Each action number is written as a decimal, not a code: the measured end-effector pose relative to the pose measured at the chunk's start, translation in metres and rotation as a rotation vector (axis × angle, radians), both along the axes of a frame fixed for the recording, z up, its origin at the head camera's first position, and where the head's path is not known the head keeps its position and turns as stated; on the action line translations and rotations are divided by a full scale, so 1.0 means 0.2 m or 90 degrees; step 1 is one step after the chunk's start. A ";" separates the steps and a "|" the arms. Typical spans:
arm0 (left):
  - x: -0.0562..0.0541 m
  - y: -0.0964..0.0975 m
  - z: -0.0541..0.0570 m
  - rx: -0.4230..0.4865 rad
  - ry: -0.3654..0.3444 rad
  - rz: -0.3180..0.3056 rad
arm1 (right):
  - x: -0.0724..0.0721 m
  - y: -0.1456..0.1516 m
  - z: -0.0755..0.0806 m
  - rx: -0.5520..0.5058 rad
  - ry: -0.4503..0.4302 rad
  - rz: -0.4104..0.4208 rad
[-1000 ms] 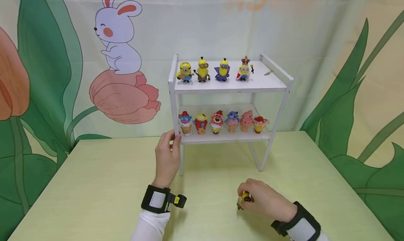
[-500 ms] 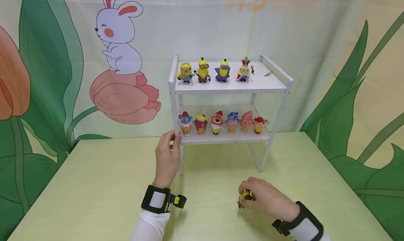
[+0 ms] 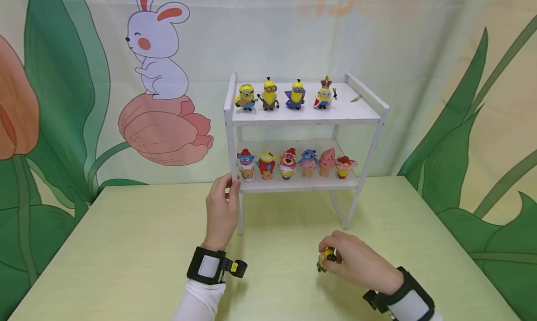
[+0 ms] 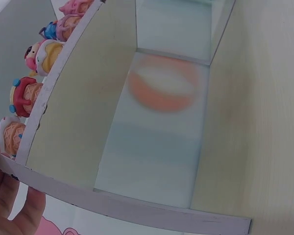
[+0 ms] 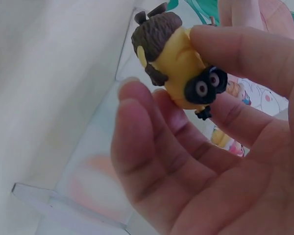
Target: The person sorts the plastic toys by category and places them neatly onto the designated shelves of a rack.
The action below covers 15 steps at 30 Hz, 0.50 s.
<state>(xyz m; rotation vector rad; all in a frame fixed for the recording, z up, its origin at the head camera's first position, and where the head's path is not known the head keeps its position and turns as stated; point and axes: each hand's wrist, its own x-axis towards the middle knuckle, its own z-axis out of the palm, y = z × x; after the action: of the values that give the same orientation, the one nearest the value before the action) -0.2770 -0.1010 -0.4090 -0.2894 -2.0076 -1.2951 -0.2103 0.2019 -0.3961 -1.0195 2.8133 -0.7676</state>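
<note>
My right hand [image 3: 356,260] pinches a small Minion figurine [image 5: 179,63] between thumb and fingers, over the table in front of the shelf. The figurine is yellow, with black goggles and a textured brown lower part; in the right wrist view it is tilted, goggles low. My left hand [image 3: 222,213] grips the front left post of a white two-tier shelf [image 3: 302,122], at the height of the lower tier. On the upper tier stand several Minion figurines, including one with a banjo-like instrument [image 3: 246,96] and one wearing a crown [image 3: 324,96].
Several ice-cream-cone figurines, among them a pink one [image 3: 327,162], line the lower tier. A small flat thing [image 3: 356,97] lies at the upper tier's right end. The shelf stands on a pale yellow-green table [image 3: 147,246], before a printed curtain [image 3: 411,41].
My right hand has risen slightly and shifted a little right with the Minion figurine. The left hand keeps its grip on the shelf post.
</note>
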 end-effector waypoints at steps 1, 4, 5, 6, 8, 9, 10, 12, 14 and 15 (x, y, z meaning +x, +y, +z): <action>0.00 0.00 0.00 0.000 -0.002 0.000 | 0.00 0.00 0.01 -0.001 0.000 -0.002; 0.00 0.00 0.00 0.002 -0.005 -0.001 | 0.00 0.01 0.02 0.003 0.006 -0.009; 0.00 0.00 0.00 0.002 -0.006 -0.001 | 0.00 0.01 0.03 0.003 0.008 -0.010; 0.00 0.00 0.00 0.002 -0.006 -0.001 | 0.00 0.01 0.03 0.001 0.014 -0.009; 0.00 -0.01 0.01 0.001 -0.007 0.001 | 0.00 0.02 0.04 -0.002 0.018 -0.012; 0.00 -0.01 0.01 0.001 -0.006 0.001 | 0.00 0.02 0.05 -0.006 0.021 -0.012; 0.00 -0.01 0.00 0.000 -0.007 0.002 | 0.00 0.02 0.05 -0.008 0.020 -0.016; 0.00 0.00 0.00 0.000 -0.006 0.003 | 0.00 0.03 0.07 -0.010 0.018 -0.026; 0.00 0.00 0.00 0.001 -0.004 0.003 | 0.00 0.04 0.07 -0.009 0.017 -0.033; 0.00 0.00 0.00 0.002 -0.002 0.003 | 0.01 0.04 0.08 -0.008 0.018 -0.037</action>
<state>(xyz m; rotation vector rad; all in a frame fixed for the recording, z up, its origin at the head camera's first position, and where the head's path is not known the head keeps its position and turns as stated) -0.2770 -0.1009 -0.4098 -0.2815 -2.0086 -1.2963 -0.2091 0.2108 -0.3803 -0.9623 2.8770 -0.7843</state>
